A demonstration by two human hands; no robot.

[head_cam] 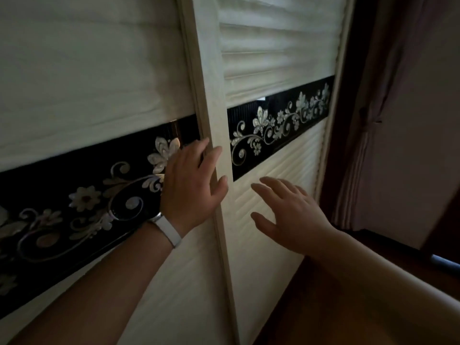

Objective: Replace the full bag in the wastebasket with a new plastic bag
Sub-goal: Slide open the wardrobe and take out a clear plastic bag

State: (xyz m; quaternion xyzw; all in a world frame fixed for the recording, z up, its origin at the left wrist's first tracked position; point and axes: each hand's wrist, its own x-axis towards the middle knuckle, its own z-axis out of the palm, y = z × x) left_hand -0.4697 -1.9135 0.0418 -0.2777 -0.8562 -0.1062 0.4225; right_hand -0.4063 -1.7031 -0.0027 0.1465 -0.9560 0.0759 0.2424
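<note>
Left hand: you are laying your left hand [193,184] flat on the vertical edge stile [214,135] of the nearer sliding door [87,78], fingers spread and loosely extended, fingertips resting along the pale frame; it is gripping nothing.
Left wrist: you are wearing a watch with a white strap [166,229].
Right hand: you are holding your right hand [290,216] open, fingers spread, in front of the slatted lower panel of the farther door [273,58]; whether it is touching the panel cannot be told.
Doors: both are showing pale louvred panels crossed by a black band with pearly flower scrolls [278,120]; the nearer door is overlapping the farther one at the stile.
Right side: a tied-back curtain [368,135] is hanging just beside the door frame, next to a pale wall [428,120].
Wastebasket and bags: you are not looking at them; none of them is showing in this view.
</note>
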